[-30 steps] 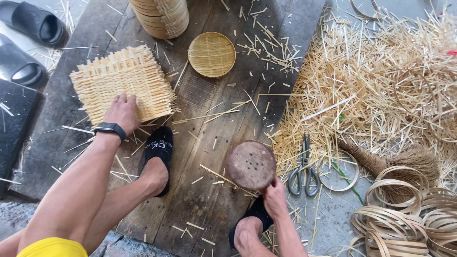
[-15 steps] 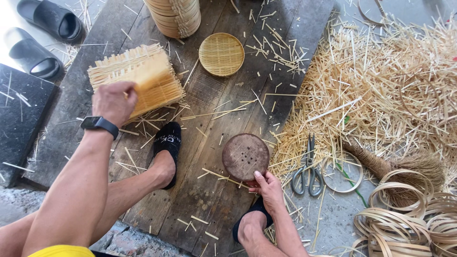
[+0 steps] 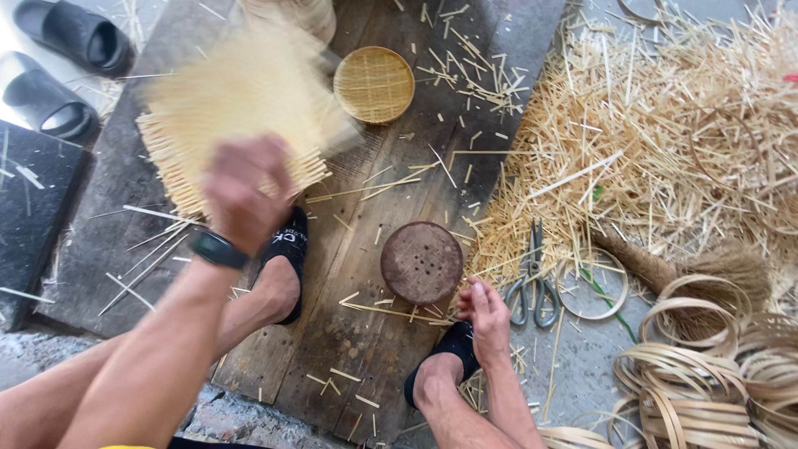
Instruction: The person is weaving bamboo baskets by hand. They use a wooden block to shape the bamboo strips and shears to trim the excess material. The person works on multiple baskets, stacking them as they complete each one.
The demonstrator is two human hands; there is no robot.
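Lifted since the earlier frame, the woven bamboo mat [image 3: 241,116] now hangs above the wooden boards [image 3: 366,333], blurred by motion, where it previously lay flat. Left hand [image 3: 245,195] (wrist wearing a dark watch [image 3: 216,248]) is closed around the mat's near edge, forearm extended forward and raised. Right hand [image 3: 486,312] is lowered beside the round brown block [image 3: 421,262], fingers curled loosely at its rim; whether they pinch a bamboo sliver cannot be told. Scissors [image 3: 532,278] lie just right of that hand, near a heap of bamboo splints [image 3: 648,141]. A small round woven tray [image 3: 374,84] rests farther up the boards.
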